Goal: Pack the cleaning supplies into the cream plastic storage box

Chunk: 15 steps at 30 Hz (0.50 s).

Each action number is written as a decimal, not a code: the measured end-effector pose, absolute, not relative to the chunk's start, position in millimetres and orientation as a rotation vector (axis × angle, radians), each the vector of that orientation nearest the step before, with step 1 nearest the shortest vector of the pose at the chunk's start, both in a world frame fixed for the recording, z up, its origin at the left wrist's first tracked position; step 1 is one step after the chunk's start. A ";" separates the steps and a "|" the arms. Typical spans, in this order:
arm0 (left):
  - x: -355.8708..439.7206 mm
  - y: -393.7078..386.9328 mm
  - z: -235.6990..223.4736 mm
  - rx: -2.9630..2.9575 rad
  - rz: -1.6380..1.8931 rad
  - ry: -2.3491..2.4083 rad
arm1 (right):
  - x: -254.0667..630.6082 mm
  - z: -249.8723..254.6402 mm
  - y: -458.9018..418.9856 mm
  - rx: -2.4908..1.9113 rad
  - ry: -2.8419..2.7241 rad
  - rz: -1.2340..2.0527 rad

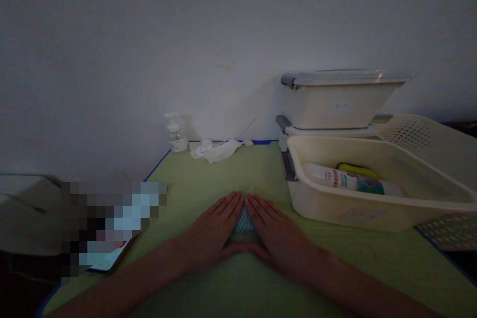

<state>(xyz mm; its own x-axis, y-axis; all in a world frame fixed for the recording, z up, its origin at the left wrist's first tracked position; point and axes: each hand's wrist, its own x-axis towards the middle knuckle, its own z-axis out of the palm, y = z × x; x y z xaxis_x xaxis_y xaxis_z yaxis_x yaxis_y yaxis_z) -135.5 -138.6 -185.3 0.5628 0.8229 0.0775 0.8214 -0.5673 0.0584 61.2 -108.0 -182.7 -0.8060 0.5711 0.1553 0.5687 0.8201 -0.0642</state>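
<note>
A small light-blue piece with a woven-looking texture lies on the green tabletop, mostly hidden under my two hands. My left hand rests flat over its left side, fingers stretched forward. From the right, my right hand lies flat on it in the same way. The fingertips of both hands nearly meet at the far end, and the thumbs come together at the near end, leaving a gap where the blue weave shows. Neither hand grips anything.
At right stand an open cream bin with a white bottle inside, and stacked lidded boxes. A pump bottle and crumpled white plastic sit by the wall. Left is a partly pixelated device.
</note>
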 end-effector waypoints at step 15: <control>-148.1 -140.9 -201.3 2.602 0.314 1.457 | 67.6 -184.2 -105.0 -0.984 -2.808 0.232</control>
